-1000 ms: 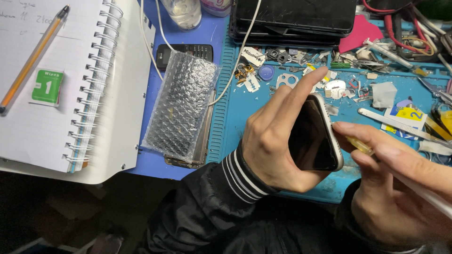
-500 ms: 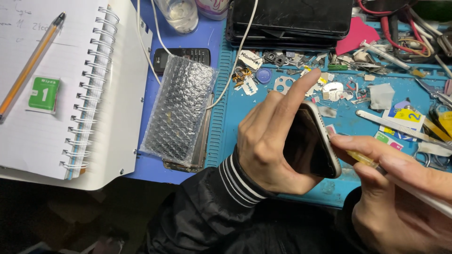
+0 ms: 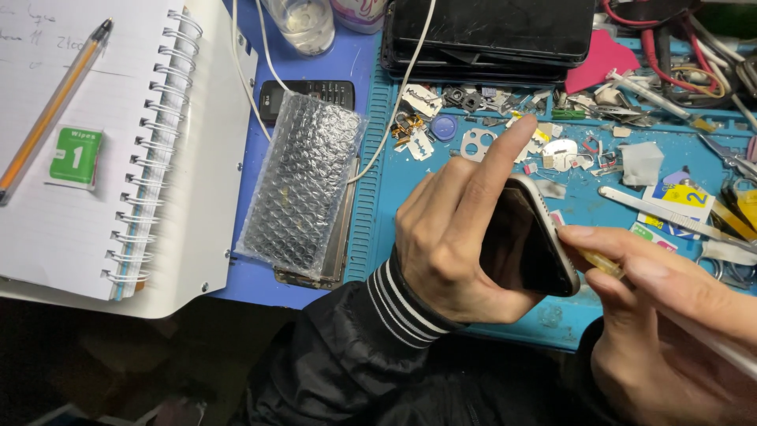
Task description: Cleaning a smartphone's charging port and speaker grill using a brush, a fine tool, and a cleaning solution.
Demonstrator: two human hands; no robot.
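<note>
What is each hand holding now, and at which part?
The left hand holds a dark smartphone by its long edges, tilted. The right hand pinches a thin yellowish tool near its tip, at the phone's edge.

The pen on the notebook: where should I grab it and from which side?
Grip the orange pen around mid-barrel, pinching across its long sides from above. It lies flat and diagonal on the open spiral notebook, nothing touching the barrel, well left of the left hand.

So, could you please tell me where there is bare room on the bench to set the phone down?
Bare mat lies between the bubble-wrap pouch and the left hand. The notebook page is mostly open too. Crowded: the scrap parts above the phone, and tools beside the right hand.
</note>
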